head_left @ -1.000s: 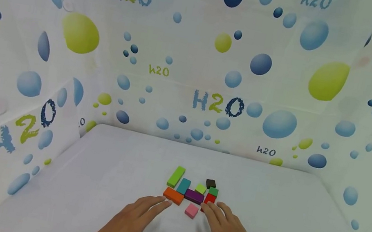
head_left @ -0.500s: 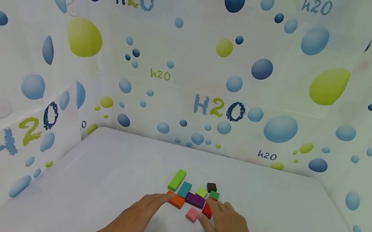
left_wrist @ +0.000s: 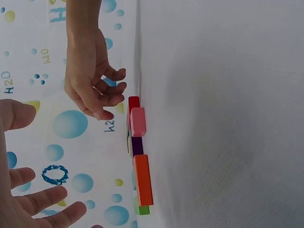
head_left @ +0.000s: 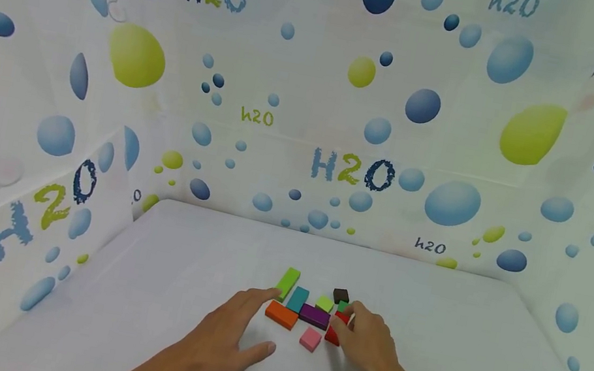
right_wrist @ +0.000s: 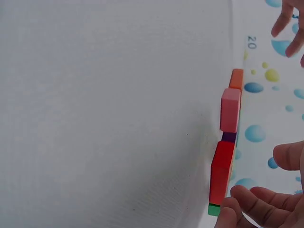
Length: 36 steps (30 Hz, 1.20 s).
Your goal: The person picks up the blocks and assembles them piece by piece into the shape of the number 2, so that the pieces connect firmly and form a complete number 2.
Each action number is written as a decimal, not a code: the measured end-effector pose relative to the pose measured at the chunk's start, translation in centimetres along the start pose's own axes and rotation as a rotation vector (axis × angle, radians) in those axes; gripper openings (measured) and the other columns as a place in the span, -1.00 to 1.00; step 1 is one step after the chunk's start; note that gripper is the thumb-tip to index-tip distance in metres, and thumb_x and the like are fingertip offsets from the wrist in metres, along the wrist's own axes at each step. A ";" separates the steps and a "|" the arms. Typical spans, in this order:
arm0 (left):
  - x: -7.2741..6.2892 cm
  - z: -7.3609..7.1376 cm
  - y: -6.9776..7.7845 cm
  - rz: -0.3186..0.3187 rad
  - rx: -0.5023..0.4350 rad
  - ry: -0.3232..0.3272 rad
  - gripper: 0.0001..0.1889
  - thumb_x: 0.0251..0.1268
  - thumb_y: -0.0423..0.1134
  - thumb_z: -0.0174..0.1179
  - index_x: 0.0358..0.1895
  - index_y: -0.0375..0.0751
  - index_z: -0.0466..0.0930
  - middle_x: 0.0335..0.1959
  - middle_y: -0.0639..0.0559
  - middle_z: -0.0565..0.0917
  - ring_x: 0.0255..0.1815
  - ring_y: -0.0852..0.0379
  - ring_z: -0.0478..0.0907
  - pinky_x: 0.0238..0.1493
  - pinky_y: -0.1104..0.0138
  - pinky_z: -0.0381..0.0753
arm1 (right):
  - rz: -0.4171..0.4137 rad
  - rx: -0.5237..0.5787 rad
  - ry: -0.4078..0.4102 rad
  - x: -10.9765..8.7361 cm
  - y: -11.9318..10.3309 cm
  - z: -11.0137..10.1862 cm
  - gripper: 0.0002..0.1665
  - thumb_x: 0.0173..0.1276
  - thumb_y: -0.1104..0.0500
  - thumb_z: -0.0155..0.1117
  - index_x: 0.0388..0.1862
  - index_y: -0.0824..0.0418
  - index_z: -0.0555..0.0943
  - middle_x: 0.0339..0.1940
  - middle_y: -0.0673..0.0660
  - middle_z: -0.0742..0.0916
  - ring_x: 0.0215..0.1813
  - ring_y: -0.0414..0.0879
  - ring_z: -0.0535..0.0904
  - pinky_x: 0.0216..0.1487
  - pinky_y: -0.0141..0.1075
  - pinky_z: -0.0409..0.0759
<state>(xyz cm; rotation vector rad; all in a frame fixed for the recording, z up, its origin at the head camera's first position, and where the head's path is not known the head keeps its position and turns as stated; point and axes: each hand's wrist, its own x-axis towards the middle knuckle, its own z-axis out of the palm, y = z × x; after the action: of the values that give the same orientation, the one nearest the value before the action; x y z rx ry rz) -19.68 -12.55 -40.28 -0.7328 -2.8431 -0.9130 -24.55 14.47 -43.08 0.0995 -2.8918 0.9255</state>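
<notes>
Behind both hands stands the sheet (head_left: pixel 303 80), its lettering (head_left: pixel 349 169) reading "H2O" and "h2O"; no brand is legible. Below spreads the white bench (head_left: pixel 221 245). Left grip (head_left: pixel 222 339): wide, holding nothing. Right grip (head_left: pixel 369 342): narrower, fingers loosely bent, holding nothing; fingertip contact cannot be told. At the left forefinger's tip lies the lime bar (head_left: pixel 289 280), with the orange bar (head_left: pixel 281 315) just nearer. Under the right fingertips lies the red bar (right_wrist: pixel 222 171); the step in hand is judged a reach here, and a grasp would call for thumb and fingers closing on opposite faces. Between the grips: purple bar (head_left: pixel 314 316), teal bar (head_left: pixel 297 299) and, nearest the person, pink block (head_left: pixel 310 339). Just left of the right grip: lime block (head_left: pixel 324 303). At its fingertips: green block (right_wrist: pixel 214 209). Just beyond: black block (head_left: pixel 340 295).
</notes>
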 end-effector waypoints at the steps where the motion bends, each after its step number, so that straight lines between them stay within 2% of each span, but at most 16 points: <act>1: 0.2 0.1 -0.1 -0.005 -0.013 0.004 -0.21 0.34 0.20 0.21 0.57 0.09 0.17 0.48 0.07 0.37 0.44 0.01 0.35 0.32 -0.16 0.45 | 0.009 0.002 0.002 0.1 0.0 0.0 -0.61 0.37 -0.02 0.37 0.00 0.21 0.59 -0.57 0.01 0.55 -0.54 -0.10 0.45 -0.53 -0.30 0.48; 11: 1.9 1.0 -0.9 -0.077 -0.102 0.000 -0.19 0.33 0.22 0.23 0.58 0.13 0.15 0.45 0.02 0.39 0.41 -0.06 0.37 0.31 -0.25 0.41 | 0.097 -0.080 -0.044 1.0 0.2 0.7 -0.49 0.29 -0.08 0.45 0.01 0.23 0.54 -0.52 0.06 0.55 -0.46 -0.07 0.46 -0.50 -0.30 0.49; 18: 2.9 1.5 -1.1 -0.066 -0.246 0.019 -0.25 0.40 0.11 0.23 0.56 0.07 0.17 0.41 -0.08 0.43 0.37 -0.12 0.40 0.28 -0.18 0.48 | 0.110 -0.091 -0.042 1.6 0.4 1.1 -0.50 0.25 -0.11 0.47 -0.16 0.21 0.49 -0.51 0.08 0.53 -0.43 -0.07 0.45 -0.49 -0.31 0.44; 22: 3.2 1.7 -1.1 -0.075 -0.286 0.008 -0.25 0.40 0.08 0.23 0.56 0.02 0.17 0.41 -0.13 0.42 0.38 -0.15 0.39 0.28 -0.19 0.47 | 0.125 -0.088 -0.046 1.7 0.5 1.3 -0.49 0.23 -0.13 0.50 -0.23 0.18 0.46 -0.54 0.09 0.51 -0.47 -0.07 0.45 -0.50 -0.33 0.42; 29: 3.6 2.3 -1.0 -0.121 -0.271 -0.029 -0.22 0.37 0.12 0.25 0.57 0.04 0.18 0.41 -0.10 0.43 0.45 -0.18 0.34 0.30 -0.29 0.39 | 0.150 -0.078 -0.068 1.6 0.5 1.4 -0.46 0.17 -0.10 0.54 -0.23 0.17 0.43 -0.50 0.12 0.51 -0.43 -0.06 0.46 -0.49 -0.33 0.45; 36: 4.0 2.6 -1.4 -0.106 -0.152 -0.089 -0.38 0.37 0.07 0.24 0.43 -0.06 0.43 0.39 -0.01 0.46 0.43 -0.08 0.35 0.39 -0.19 0.35 | 0.151 -0.070 -0.082 1.7 0.2 1.7 -0.45 0.17 -0.08 0.55 -0.18 0.20 0.44 -0.47 0.12 0.52 -0.40 -0.06 0.47 -0.47 -0.32 0.52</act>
<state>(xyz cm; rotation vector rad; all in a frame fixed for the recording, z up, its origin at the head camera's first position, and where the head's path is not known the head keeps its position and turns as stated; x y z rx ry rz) -23.65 -10.42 -42.36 -0.6582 -2.9395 -1.1506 -26.34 13.64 -44.36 -0.0904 -3.0387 0.8608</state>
